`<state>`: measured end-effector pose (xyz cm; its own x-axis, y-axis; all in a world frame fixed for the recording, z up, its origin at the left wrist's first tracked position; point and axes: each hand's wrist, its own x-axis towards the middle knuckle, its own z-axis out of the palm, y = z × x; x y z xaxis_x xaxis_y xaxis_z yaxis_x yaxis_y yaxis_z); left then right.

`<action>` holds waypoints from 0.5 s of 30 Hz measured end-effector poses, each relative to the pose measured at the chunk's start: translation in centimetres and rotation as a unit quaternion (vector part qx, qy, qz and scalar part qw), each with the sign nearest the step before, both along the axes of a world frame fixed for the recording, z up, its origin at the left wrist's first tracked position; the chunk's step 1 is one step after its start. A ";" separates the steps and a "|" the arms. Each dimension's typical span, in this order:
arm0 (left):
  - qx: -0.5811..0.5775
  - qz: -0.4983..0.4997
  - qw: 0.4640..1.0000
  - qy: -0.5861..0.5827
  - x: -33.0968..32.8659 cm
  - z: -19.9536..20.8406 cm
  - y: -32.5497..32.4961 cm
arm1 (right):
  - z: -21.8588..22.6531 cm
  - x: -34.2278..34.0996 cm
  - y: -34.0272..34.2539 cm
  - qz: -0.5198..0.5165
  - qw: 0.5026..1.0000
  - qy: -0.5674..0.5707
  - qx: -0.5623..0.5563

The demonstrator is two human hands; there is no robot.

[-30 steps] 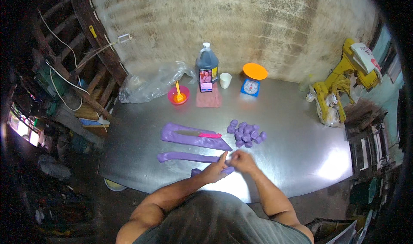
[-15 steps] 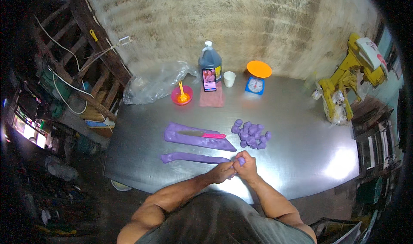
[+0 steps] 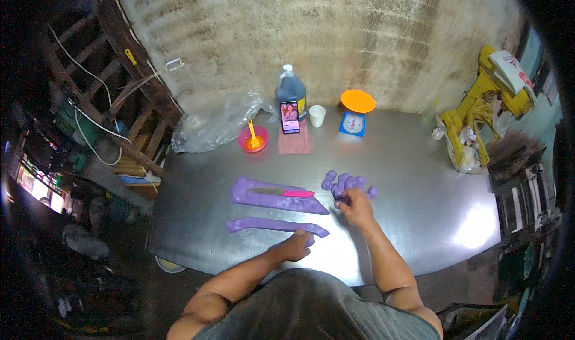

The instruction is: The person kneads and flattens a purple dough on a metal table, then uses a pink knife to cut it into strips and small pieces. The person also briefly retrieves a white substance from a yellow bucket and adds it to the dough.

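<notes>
My left hand point(image 3: 294, 246) is closed around a lump of purple dough point(image 3: 310, 241), which shows at its thumb side. Just beyond it lies a long, thin strip of purple dough point(image 3: 272, 224). My right hand point(image 3: 358, 210) reaches to the near side of a pile of purple dough balls point(image 3: 343, 181). Its fingers are curled in around a ball there, mostly hidden by the hand. Farther back, a wider slab of purple dough point(image 3: 263, 200) carries a knife point(image 3: 297, 194) with a pink handle, lying flat.
Along the back of the metal table point(image 3: 413, 208) are a clear plastic bag point(image 3: 209, 127), a pink bowl point(image 3: 244, 143) with a yellow brush point(image 3: 254, 137), a large jug point(image 3: 290, 88), a phone point(image 3: 290, 118) on a pink cloth point(image 3: 294, 145), a white cup point(image 3: 317, 116) and a blue scale point(image 3: 352, 124) with an orange pan.
My hands have come apart from where they met around the dough. The right has gone forward to the pile with a ball; the left has drawn back slightly, still holding a lump.
</notes>
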<state>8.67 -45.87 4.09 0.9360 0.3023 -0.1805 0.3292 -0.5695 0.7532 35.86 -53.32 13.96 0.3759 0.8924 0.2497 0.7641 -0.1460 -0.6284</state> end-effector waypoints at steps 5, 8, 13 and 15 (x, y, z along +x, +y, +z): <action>-0.165 0.124 0.974 -0.092 0.0 0.4 -3.2 | -5.6 -6.1 -3.7 0.103 0.956 0.180 -0.209; -0.016 0.052 0.991 -0.121 0.1 4.0 -3.4 | -3.9 -11.1 -4.6 0.068 0.812 0.408 -0.412; -0.215 0.115 0.957 -0.160 0.1 0.3 -3.1 | -5.6 -11.6 -4.8 -0.009 0.970 0.197 -0.141; -0.194 0.087 0.972 -0.101 0.6 3.0 -2.1 | -1.8 -11.7 -4.1 -0.023 0.985 0.137 -0.102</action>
<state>9.28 -47.97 7.13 0.9052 0.4046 -0.1302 0.2183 -0.1796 0.9592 24.12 -57.44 12.15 0.4451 0.8941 -0.0486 0.5598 -0.3202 -0.7643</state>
